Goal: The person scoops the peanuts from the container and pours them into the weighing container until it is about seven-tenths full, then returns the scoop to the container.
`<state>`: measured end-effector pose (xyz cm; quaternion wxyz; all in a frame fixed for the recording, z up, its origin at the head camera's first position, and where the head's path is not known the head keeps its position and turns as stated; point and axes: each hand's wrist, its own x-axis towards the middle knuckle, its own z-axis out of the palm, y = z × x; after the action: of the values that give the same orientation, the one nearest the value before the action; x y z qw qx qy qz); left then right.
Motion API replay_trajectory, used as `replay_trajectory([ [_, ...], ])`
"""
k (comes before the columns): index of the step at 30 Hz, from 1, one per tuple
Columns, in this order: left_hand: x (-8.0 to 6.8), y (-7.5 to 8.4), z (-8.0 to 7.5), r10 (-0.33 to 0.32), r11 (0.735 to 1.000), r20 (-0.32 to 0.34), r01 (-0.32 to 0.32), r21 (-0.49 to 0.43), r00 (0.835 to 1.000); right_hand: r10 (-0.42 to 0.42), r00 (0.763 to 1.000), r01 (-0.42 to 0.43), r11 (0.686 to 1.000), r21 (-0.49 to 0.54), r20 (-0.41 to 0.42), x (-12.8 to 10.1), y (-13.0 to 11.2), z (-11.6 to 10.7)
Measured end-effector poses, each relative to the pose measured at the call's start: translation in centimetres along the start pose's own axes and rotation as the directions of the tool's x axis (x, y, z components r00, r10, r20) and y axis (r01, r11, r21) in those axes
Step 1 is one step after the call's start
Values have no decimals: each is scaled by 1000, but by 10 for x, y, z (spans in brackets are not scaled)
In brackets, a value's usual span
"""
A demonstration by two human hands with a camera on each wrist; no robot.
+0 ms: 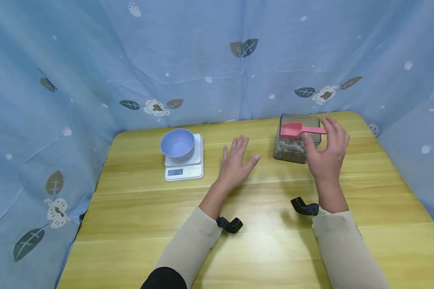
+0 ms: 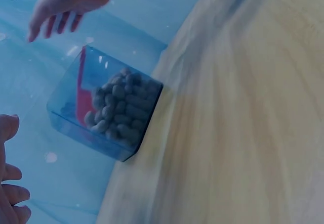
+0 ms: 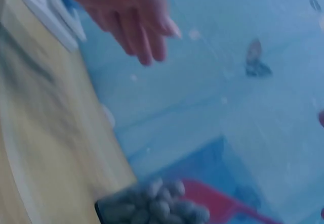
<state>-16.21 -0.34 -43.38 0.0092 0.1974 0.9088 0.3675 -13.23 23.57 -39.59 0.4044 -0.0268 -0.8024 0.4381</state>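
- Head view has the pink scoop [image 1: 301,129] lying across the open top of the clear container [image 1: 295,152], bowl end toward the left, handle pointing right toward my right hand [image 1: 327,154].
- That container is part-filled with peanuts in the shell [image 1: 291,147] and stands near the far right corner of the tabletop [image 1: 260,224], close to the far edge.
- My right hand hovers just beside the container's right side, fingers loosely spread and half curled, thumb toward the near wall; it holds nothing, and I can't tell whether a fingertip touches the scoop handle.
- Left wrist view shows the same container [image 2: 104,105] from the side, the scoop a red shape against its far wall, with the right hand [image 2: 66,1] above it and apart from the rim.
- My left hand [image 1: 236,162] lies flat on the tabletop near the middle, fingers straight and spread, gripping nothing, between the container and the scale.
- Toward the far left stands a white kitchen scale [image 1: 184,164] with a blue bowl [image 1: 177,143] on it; its display is lit, the digits too small to read surely.
- I judge this as the reach for the scoop, no grasp made yet.
- The next move, I think, calls for pinching the handle by its free right end without tipping the scoop into the nuts.
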Motion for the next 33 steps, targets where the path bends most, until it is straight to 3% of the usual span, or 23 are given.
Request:
replay_trajectory([
  [2, 1, 1, 4, 9, 1000, 3, -9, -11, 1000, 192, 981, -192, 979, 75, 5, 4, 11, -6],
  [3, 1, 2, 6, 12, 1000, 6, -12, -24, 1000, 288, 957, -289, 948, 136, 31, 6, 17, -8],
  [6, 3, 5, 9, 19, 998, 9, -19, -52, 1000, 503, 849, -527, 789, 315, 163, 10, 30, -8],
  [9, 4, 8, 12, 25, 997, 20, -24, -68, 999, 596, 755, -652, 636, 414, 273, 11, 37, -4],
  [12, 4, 9, 14, 24, 997, 33, -22, -70, 999, 630, 715, -694, 585, 420, 304, 9, 41, 1],
  [17, 4, 10, 14, 25, 998, 35, -23, -56, 999, 629, 720, -686, 581, 437, 293, 4, 45, 6],
  [21, 2, 7, 9, 15, 998, 24, -14, -54, 1000, 605, 719, -694, 599, 399, 343, 0, 42, 11],
  [28, -4, 1, -4, -21, 995, 6, 22, -93, 1000, 525, 712, -689, 651, 318, 467, -16, 21, 28],
  [33, -10, -8, -16, -5, 994, -29, 2, -111, 1000, 465, 711, -665, 688, 290, 528, -33, 2, 46],
])
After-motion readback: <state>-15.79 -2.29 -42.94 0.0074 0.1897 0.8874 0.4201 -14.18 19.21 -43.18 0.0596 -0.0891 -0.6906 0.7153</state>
